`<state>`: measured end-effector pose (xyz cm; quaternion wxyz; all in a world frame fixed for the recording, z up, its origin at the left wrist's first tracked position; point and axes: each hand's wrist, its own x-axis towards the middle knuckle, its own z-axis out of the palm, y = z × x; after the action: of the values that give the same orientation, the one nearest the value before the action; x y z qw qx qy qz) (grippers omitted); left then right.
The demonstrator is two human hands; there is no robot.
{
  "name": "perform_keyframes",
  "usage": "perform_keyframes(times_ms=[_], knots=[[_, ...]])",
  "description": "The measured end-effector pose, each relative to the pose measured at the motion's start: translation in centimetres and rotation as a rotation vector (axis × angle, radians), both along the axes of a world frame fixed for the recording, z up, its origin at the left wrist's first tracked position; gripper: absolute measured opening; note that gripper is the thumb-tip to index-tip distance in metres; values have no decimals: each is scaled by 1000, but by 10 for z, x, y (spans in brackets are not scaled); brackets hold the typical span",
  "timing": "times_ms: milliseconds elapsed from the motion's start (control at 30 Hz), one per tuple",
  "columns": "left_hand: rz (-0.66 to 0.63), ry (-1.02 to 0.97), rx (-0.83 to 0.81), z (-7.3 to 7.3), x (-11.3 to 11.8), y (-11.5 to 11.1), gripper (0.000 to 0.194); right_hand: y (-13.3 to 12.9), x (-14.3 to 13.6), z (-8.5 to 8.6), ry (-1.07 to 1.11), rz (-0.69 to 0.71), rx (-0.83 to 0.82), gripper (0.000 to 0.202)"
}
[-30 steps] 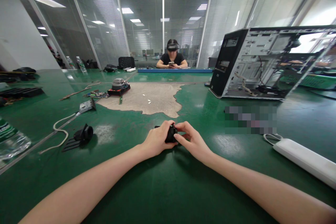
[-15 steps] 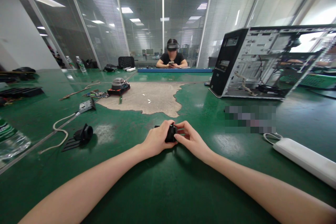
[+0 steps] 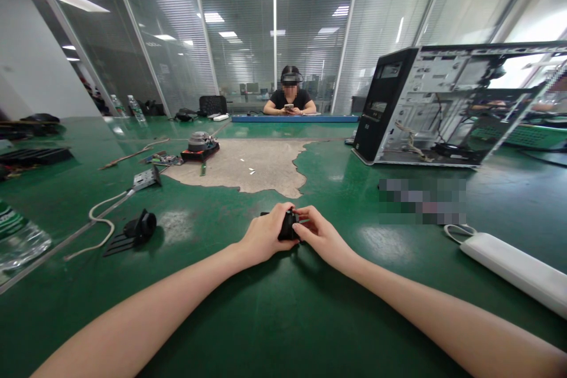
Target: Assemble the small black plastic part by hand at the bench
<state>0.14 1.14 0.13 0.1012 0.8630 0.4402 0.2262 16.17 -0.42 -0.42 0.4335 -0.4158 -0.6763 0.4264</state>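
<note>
A small black boxy part (image 3: 289, 225), its kind not clear, is just above or on the green table in front of me. My left hand (image 3: 264, 231) wraps around it from the left, thumb and fingers closed on it, covering much of its body. From the right, my right hand (image 3: 321, 233) meets the part's right end with curled fingers and thumb tip pinching there. To the left lies a black plastic piece (image 3: 140, 225) with a round opening and flat slats.
An open computer case (image 3: 390, 109) stands at right, near a white power strip (image 3: 516, 266). Left are a plastic bottle (image 3: 20, 236), a metal bracket (image 3: 146, 178) and a cable. A heatsink fan (image 3: 201, 144) sits farther back. A person (image 3: 290, 94) sits opposite, holding a phone.
My right thumb has shifted very slightly left against the black part. My left hand keeps its hold, and the things on the table stay put.
</note>
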Motion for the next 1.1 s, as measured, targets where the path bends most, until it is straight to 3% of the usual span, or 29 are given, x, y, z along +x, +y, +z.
perform_keyframes(times_ms=[267,567,800,1100], knots=[[17,2,-4,1,1,-2,58,0,1,0,57,3,89,11],[14,0,-16,0,0,-1,59,2,-1,0,4,-4,-17,17],[8,-7,1,-1,0,-1,59,-2,0,3,37,8,92,11],[11,-13,-21,-1,0,-1,61,1,-1,-1,66,-18,-27,21]])
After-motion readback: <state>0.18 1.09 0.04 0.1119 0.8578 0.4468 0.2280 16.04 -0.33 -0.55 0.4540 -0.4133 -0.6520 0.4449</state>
